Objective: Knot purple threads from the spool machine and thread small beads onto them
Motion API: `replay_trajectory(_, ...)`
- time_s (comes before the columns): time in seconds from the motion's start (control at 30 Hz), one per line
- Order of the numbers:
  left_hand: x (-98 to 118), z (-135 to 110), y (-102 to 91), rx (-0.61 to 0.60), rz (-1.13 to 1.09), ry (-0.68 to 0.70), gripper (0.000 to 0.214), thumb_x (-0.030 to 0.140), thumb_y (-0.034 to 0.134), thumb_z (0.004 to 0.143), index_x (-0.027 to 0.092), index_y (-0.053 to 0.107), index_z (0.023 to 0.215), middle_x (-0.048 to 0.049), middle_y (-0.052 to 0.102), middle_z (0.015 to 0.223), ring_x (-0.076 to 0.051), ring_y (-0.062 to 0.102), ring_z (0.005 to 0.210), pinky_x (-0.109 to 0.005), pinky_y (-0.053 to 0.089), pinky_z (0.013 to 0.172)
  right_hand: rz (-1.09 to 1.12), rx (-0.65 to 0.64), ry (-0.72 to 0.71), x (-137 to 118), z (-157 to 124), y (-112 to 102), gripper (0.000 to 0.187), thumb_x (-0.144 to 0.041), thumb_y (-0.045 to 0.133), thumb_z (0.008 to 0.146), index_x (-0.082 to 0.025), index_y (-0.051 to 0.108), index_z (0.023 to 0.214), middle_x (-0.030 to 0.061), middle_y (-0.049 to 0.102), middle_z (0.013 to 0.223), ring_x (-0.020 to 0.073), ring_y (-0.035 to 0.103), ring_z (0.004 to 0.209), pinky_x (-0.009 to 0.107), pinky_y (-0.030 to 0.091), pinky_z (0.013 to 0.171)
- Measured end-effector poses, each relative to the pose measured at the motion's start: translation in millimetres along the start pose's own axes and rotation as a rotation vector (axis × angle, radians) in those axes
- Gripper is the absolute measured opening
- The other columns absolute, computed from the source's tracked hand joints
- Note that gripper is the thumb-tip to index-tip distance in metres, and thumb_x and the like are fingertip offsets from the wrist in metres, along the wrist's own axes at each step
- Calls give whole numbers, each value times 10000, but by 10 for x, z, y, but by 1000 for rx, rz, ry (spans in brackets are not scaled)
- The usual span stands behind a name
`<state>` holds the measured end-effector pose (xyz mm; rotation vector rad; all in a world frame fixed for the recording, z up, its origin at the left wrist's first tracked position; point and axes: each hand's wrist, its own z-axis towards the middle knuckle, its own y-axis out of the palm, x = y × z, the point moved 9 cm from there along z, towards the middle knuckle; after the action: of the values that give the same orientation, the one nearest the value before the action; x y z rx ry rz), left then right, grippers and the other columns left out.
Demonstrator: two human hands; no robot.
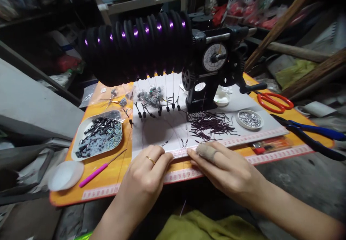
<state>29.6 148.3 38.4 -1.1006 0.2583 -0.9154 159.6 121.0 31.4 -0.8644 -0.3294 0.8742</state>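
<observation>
My left hand (147, 171), with a gold ring, is closed at the front edge of the white board (159, 132). Its thumb and fingertip press together, and anything between them is too small to make out. Facing it, my right hand (227, 166) wears a cloth finger cover (207, 152). Its thumb and index finger also come together at the board's edge, their grip hidden. Just beyond the fingertips lie small forked metal-and-black pieces (184, 143) on a fine line. Above stands a black winding machine (137, 49) with several spools, its threads hanging down to small black weights (167, 108).
Dark short tubes (212, 124) lie piled on the board, beside a dish of metal bits (250, 119). At right are red scissors (275, 102) and blue-handled pliers (316, 129). At left are a parts tray (121, 135), pink-handled hook tool (94, 174) and translucent cup (65, 175).
</observation>
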Motion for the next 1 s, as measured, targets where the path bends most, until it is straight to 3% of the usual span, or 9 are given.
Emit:
replay_trajectory(0.1,0,16,53,-58,20,-22,168,10,524,914,123,624,985,-53,576,822,-192,554,748,-318,490,670,-98,-59,-15,-1,-89,2,390,-47,601,900,8,585,1285,192,687,1055,293,636,987,442,609,809)
replay_trajectory(0.2,15,29,48,-74,23,-13,198,6,491,915,135,623,987,-53,571,829,-197,559,747,-322,491,664,-185,-111,14,43,-163,-33,371,-149,564,954,-31,603,1303,177,689,1114,292,629,998,432,600,806)
replay_trajectory(0.43,-10,-19,77,-114,74,68,274,13,494,909,128,627,1119,-91,613,975,-190,614,865,-288,508,773,-339,-120,68,147,-216,-199,331,-277,487,1010,-143,691,1232,127,716,1014,267,576,872,382,499,745)
replay_trajectory(0.67,32,-10,141,-69,86,199,254,52,558,906,114,642,1137,-103,649,981,-186,634,861,-275,508,794,-337,-128,125,228,-309,-279,362,-310,475,1015,-118,682,1242,105,686,883,240,541,781,358,447,719)
replay_trajectory(1.0,111,101,272,-29,103,206,271,46,551,905,135,669,1132,-91,676,971,-184,654,837,-290,490,846,-332,-117,214,398,-506,-405,372,-277,556,973,-66,656,1263,124,648,859,260,538,818,392,489,726)
